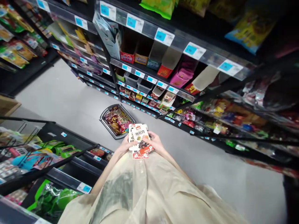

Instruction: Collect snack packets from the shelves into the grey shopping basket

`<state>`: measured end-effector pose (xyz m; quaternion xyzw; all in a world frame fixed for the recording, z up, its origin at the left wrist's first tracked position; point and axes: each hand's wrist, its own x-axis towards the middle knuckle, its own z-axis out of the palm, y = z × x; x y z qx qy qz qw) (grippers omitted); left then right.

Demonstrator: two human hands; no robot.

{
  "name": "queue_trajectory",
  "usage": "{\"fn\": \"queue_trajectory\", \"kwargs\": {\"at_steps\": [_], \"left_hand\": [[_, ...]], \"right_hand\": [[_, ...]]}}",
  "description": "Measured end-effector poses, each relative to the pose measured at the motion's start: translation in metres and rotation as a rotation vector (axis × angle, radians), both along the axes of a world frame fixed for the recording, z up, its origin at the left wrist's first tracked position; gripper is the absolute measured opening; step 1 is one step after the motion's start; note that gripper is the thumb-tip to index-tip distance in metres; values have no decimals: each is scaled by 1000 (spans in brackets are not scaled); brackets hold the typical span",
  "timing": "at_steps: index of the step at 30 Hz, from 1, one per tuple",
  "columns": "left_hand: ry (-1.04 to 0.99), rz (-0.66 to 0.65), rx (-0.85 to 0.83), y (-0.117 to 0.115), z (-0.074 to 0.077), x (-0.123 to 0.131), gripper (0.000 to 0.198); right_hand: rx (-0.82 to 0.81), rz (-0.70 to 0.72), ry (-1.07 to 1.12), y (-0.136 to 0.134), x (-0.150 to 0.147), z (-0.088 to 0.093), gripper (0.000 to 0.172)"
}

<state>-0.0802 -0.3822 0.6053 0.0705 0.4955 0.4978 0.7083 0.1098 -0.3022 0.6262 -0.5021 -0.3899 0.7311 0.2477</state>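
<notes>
In front of my waist, both hands are closed around several flat snack packets, white and red with dark Chinese lettering and a food picture. My left hand grips their left edge, its thumb lying over the front. From the other side my right hand holds the right edge, thumb also across the face. The packets overlap like a small fan, with red corners showing at the bottom. Just beyond them, a dark shopping basket stands on the floor, holding several colourful snack bags.
Ahead runs a tall black shelf unit with blue-and-white price tags, display boxes and bagged snacks. Another shelf with green bags is close on my left. Grey floor lies between them. A cardboard box shows at the far left.
</notes>
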Motion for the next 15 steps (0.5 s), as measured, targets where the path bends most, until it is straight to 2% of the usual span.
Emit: {"fn": "queue_trajectory", "kwargs": {"at_steps": [4,7,10,15], "left_hand": [[-19,-17,-53,-13,6,-16,94],[-30,-35,-51,-17,10,-24,90],[-6,-45,-41,-18,14,-30,82],[80,-14,-35,-23,17,-32,78]], "right_hand": [[-151,-202,84,-41,-10,-4,47],[-233,-308,184,-58,-13,-2,47],[-242,-323,235,-66,-14,2,47],[-214,-241,254,-69,-15,6,42]]}}
